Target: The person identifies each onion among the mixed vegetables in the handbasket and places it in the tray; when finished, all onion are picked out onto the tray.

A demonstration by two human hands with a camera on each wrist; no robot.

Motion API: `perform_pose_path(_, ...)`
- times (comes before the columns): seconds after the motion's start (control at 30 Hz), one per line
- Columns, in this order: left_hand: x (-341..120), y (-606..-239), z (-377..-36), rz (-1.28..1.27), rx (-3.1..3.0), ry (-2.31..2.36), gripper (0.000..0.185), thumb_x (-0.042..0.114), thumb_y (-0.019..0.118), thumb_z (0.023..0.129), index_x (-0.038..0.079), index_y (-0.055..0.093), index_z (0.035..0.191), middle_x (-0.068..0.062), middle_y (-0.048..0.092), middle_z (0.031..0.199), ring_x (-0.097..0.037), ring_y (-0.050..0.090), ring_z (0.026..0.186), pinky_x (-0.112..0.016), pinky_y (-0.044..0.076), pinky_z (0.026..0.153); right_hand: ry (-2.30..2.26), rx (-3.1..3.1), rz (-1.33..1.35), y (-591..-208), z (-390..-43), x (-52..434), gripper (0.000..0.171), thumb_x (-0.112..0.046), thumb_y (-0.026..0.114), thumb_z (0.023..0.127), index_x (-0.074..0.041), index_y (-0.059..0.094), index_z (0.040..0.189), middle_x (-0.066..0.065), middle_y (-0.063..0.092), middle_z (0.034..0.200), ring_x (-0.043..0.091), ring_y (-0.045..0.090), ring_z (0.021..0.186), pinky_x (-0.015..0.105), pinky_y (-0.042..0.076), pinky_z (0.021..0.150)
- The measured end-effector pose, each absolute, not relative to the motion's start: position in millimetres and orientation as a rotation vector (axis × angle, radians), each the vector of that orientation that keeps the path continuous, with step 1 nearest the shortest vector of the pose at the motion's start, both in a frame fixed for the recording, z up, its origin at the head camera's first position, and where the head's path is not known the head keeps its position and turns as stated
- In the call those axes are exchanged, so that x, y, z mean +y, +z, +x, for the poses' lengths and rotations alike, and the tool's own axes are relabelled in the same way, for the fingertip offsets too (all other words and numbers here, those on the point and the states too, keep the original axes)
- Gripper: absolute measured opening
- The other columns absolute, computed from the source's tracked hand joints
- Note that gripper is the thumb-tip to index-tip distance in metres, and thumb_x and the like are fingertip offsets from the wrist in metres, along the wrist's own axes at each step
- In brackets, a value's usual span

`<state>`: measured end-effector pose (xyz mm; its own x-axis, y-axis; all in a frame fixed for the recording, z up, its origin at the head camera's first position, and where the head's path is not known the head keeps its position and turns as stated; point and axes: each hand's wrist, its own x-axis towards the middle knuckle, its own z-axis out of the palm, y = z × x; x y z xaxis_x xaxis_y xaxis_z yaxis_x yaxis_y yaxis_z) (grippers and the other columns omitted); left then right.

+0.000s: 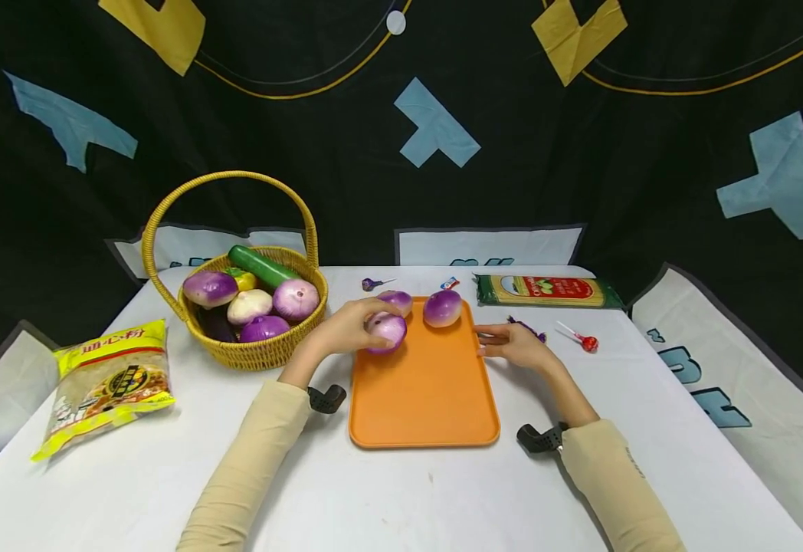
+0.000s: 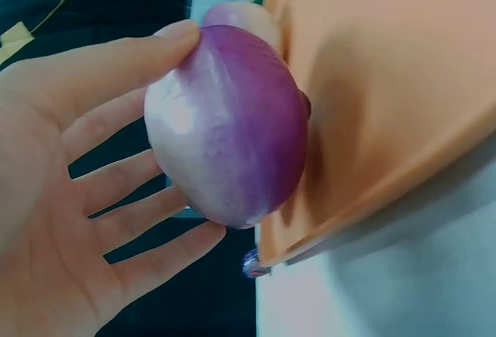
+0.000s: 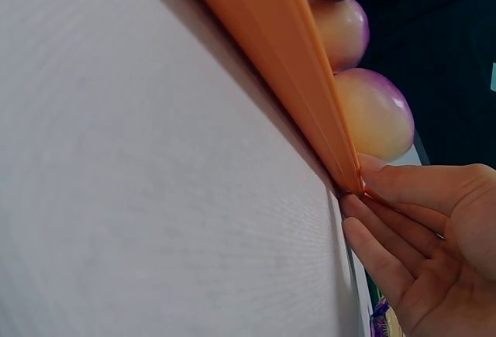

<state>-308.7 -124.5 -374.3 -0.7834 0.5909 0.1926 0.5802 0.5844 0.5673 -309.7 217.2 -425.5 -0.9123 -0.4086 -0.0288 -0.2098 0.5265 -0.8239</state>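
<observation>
While left fingers (image 2: 174,256) clamp a glossy, rounded onion (image 2: 229,128), right fingers (image 3: 380,259) pinch the smooth tray (image 1: 422,383).

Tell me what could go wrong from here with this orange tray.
The purple-and-white vegetable in the left hand might slip, being smooth, round and held by fingertips. If the right hand jolts the orange tray it pinches, two rounded vegetables at its far end could roll.
</observation>
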Motion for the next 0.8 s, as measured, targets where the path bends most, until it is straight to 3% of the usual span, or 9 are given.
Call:
perform_pose_path(0.33, -119.9, -380.7, -310.9, 1.059, 2.766, 0.996, 0.055, 0.019, 0.077, 0.083, 0.009, 0.058, 0.133, -0.008, 0.055, 0.137, -0.029, 0.046, 0.128, -0.044, 0.035, 0.108, -1.344, 2.534, -0.52, -424.9, -307.7, 218.6, 0.052, -0.012, 0.068, 0.09, 0.003, 0.05, 0.137, 0.022, 0.053, 0.133, 0.034, 0.054, 0.121, 0.043, 0.043, 0.101)
perform_pose_path(0.53, -131.5, -366.3, -309.1, 1.068, 2.83, 1.002, 0.058, 0.023, 0.078, 0.082, 0.006, 0.057, 0.134, -0.013, 0.054, 0.137, -0.031, 0.045, 0.13, -0.047, 0.032, 0.11, -1.336, 2.534, -0.532, -425.5, -309.5, 219.3, 0.052, -0.013, 0.067, 0.091, 0.003, 0.049, 0.137, 0.022, 0.053, 0.133, 0.034, 0.053, 0.121, 0.043, 0.043, 0.101)
perform_pose_path(0.8, -169.3, -332.9, -300.1, 0.979, 2.964, 1.047, 0.057, 0.027, 0.076, 0.084, 0.01, 0.056, 0.135, -0.011, 0.053, 0.138, -0.03, 0.044, 0.13, -0.05, 0.033, 0.109, -1.346, 2.537, -0.524, -425.0, -308.8, 216.1, 0.051, -0.01, 0.068, 0.09, 0.003, 0.051, 0.136, 0.021, 0.055, 0.132, 0.033, 0.055, 0.12, 0.043, 0.044, 0.1)
